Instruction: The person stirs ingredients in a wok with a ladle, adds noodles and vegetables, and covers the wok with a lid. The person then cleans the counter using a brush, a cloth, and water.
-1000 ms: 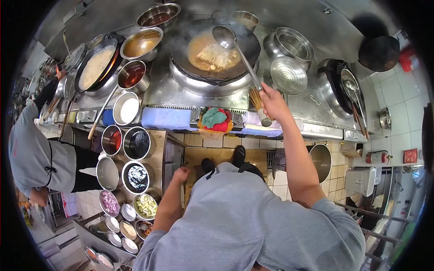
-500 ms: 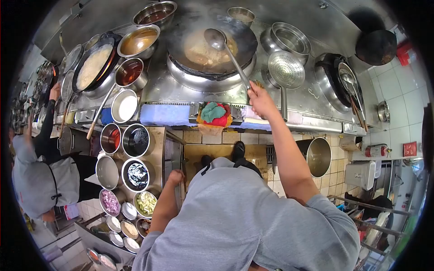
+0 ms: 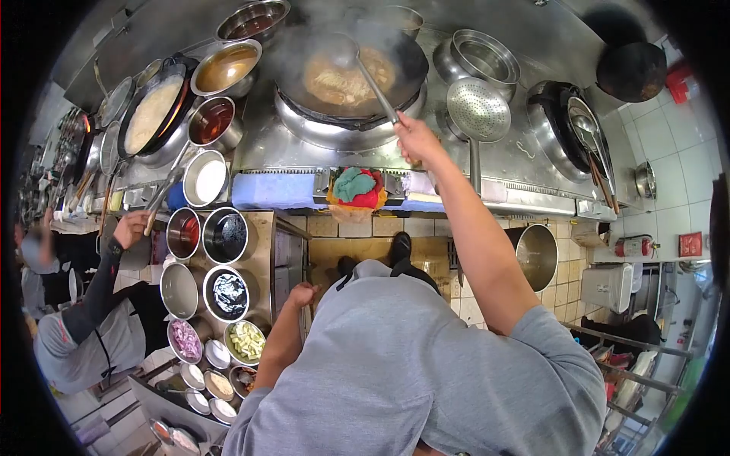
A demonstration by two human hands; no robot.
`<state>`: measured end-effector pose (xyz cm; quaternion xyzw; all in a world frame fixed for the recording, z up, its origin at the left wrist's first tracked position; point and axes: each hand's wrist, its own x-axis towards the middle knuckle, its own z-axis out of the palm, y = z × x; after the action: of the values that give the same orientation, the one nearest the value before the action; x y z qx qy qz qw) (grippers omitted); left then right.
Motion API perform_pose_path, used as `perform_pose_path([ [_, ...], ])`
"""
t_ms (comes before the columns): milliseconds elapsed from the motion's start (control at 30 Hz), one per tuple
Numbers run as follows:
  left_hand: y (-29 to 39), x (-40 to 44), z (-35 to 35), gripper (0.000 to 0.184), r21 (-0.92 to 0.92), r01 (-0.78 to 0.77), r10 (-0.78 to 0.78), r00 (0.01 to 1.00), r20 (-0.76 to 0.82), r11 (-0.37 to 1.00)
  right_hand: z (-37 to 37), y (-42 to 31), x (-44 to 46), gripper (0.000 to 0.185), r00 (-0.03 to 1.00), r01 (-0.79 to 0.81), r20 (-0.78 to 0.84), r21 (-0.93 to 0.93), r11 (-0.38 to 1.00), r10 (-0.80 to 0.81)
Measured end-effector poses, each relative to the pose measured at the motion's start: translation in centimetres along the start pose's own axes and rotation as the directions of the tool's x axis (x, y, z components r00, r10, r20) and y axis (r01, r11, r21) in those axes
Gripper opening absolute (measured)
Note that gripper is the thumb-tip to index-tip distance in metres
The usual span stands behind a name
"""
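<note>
The left hand (image 3: 303,295) curls closed, seemingly empty, off the stove's (image 3: 255,144) front edge. Nearer the back edge, the wok (image 3: 411,70) holds food (image 3: 353,82) beneath the ladle (image 3: 376,89), gripped by the right hand (image 3: 417,141). Likely stirring; next needs a steady wrist.

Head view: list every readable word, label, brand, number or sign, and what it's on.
None readable.
Red square panel, right of picture: any marking too small to read.
Red-and-white item beside it: any marking too blurred to read.
Ladle and wok: no lettering visible.
</note>
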<state>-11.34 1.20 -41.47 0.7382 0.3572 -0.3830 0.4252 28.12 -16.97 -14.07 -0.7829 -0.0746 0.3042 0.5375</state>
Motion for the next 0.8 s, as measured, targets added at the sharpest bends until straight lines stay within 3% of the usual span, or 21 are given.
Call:
perform_pose_path([
  [133,-0.6,-0.3,-0.1,0.045,-0.082,0.058,-0.054,0.997,0.055,0.995,-0.4,-1.4,-1.4,0.049,1.000,-0.011,0.001,0.053,0.999,0.011],
  [200,-1.1,-0.4,-0.4,0.046,-0.035,-0.149,0.150,0.988,0.043,0.988,-0.5,0.4,-0.3,0.048,1.000,-0.020,-0.007,0.066,0.998,0.021],
  [233,-0.1,-1.1,-0.7,0.046,-0.040,-0.151,0.153,0.987,0.041,0.988,-0.7,0.7,0.1,0.049,1.000,-0.029,0.012,0.119,0.992,0.028],
  [267,0.6,-2.1,-0.9,0.045,-0.110,-0.018,0.024,0.998,0.053,0.994,-1.1,1.0,0.3,0.050,0.999,-0.041,0.031,0.175,0.984,0.036],
  [300,1.7,-3.0,-1.6,0.044,-0.181,0.111,-0.100,0.993,0.067,0.977,-1.5,0.2,-0.6,0.049,1.000,0.011,0.015,0.103,0.995,-0.013],
  [433,2.6,-3.4,-2.4,0.045,-0.304,0.189,-0.160,0.980,0.119,0.934,-2.7,-0.2,-4.4,0.049,0.999,0.042,-0.007,0.099,0.994,-0.042],
  [500,2.4,-3.1,-2.2,0.045,-0.363,0.247,-0.196,0.965,0.174,0.898,-3.0,0.6,-4.8,0.049,0.998,-0.055,-0.030,0.170,0.984,0.060],
  [633,2.0,-2.4,-1.6,0.044,-0.305,0.319,-0.260,0.940,0.219,0.897,-4.0,0.3,-3.8,0.051,0.999,-0.033,-0.022,0.207,0.978,0.038],
  [700,1.7,-1.9,-1.6,0.045,-0.182,0.327,-0.278,0.928,0.250,0.928,-4.2,0.0,-5.2,0.052,0.999,-0.034,-0.028,0.255,0.966,0.042],
  [800,1.8,-1.5,-1.7,0.045,-0.237,0.319,-0.272,0.939,0.212,0.918,-4.0,1.1,-5.0,0.051,0.995,-0.094,0.043,0.345,0.934,0.084],
])
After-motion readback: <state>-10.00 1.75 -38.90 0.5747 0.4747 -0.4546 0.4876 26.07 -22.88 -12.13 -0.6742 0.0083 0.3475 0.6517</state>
